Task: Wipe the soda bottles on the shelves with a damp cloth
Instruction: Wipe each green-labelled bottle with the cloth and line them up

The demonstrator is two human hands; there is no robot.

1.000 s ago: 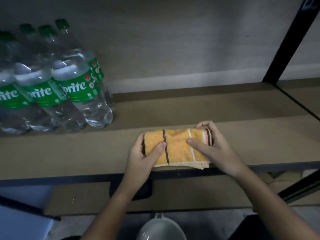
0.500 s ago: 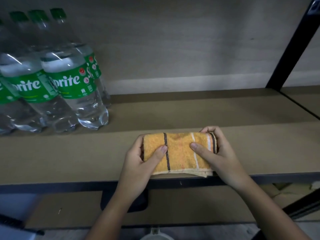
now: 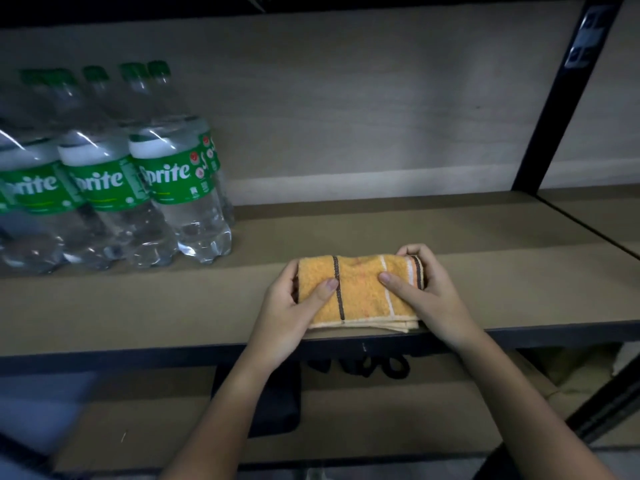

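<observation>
Orange terry cloth [image 3: 360, 292], folded into a thick rectangle with dark brown and white stripes, lying near the front edge of the brown shelf [image 3: 485, 271]. Held at both ends: left hand [image 3: 291, 306] gripping the left end, thumb pressed flat on top beside the dark stripe, fingers curled under and behind the fold; right hand [image 3: 429, 292] gripping the right end, thumb on top near the white stripe, fingers [image 3: 412, 251] wrapped over the far striped edge. Folded layers showing along the near edge, slightly overhanging the dark metal shelf rim. Clear Sprite bottles [image 3: 180, 188] with green labels and green caps standing upright in a tight cluster at the left of the same shelf, well apart from the cloth, none touched. Black upright post [image 3: 561, 98] at the right rear. Lower shelf below, with a dark flat object [image 3: 273, 396] and black looped straps [image 3: 374, 365] partly hidden behind the forearms.
</observation>
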